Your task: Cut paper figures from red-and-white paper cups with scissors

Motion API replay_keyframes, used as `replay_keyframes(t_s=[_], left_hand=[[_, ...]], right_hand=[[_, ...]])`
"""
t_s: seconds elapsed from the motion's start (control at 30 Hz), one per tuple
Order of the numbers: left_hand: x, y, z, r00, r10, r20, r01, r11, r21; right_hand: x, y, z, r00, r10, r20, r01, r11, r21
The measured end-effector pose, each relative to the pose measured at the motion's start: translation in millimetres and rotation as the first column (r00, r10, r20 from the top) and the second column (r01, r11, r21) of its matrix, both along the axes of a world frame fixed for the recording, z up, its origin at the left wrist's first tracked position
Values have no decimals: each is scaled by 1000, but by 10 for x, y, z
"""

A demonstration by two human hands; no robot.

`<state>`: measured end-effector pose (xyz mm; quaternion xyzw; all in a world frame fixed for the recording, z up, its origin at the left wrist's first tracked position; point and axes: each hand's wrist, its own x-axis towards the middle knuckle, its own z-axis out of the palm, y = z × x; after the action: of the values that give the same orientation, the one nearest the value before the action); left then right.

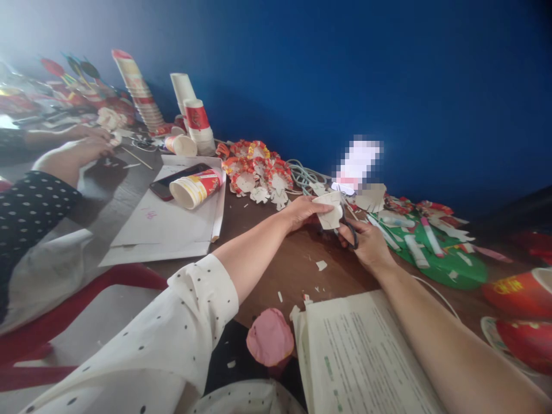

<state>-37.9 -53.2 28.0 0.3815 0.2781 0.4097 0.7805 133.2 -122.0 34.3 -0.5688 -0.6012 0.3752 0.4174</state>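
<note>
1. Head view, risk: the left hand (302, 213) pinches a small paper piece (330, 210) close to where the scissors (350, 227) work. The blades look very near the thumb, so a hurried snip could nick a finger or cut through the drawn outline.
2. Head view, risk: the piece is thin and held only at one edge. It could bend or twist between the blades and tear instead of cutting cleanly.
3. Head view, risk: the right forearm lies over the printed sheets (366, 356) at the table edge. A sweep of that arm could push them, or the scraps (321, 265) near them, off the table (297, 270).
4. Head view, risk: a tipped cup (196, 187) lies on white paper beside a phone (176, 179). Both are well apart from the hands and seem safe. The glue sticks (416, 250) on the green sheet (452, 264) lie just beside the right hand and could be knocked.
5. Head view, grip: the left hand is closed on the paper piece, thumb on top, fingers beneath, holding it just above the table.
6. Head view, grip: the right hand (366, 241) is curled around the scissors' dark handles. How far the blades gape I cannot tell, as the piece and fingers hide them.
7. Head view, others: another person's hands (86, 150) work far to the left.
</note>
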Motion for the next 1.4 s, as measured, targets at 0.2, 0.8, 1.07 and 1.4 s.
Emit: replay_keyframes(t_s=[0.2,0.8,1.07,1.4], left_hand=[[0,6,-5,1000,9,9,-9,1000,-9],[-1,52,7,977,209,-44,-209,978,4],[-2,52,22,956,285,-65,-286,958,-1],[-11,4,99,982,179,-67,-182,982,-44]], right_hand=[[-8,-15,40,1000,4,25,-3,1000,-10],[-5,-2,11,1000,23,16,-22,998,-58],[10,1,-14,998,65,20,-63,994,-85],[-3,-11,4,998,66,-4,-66,993,-95]])
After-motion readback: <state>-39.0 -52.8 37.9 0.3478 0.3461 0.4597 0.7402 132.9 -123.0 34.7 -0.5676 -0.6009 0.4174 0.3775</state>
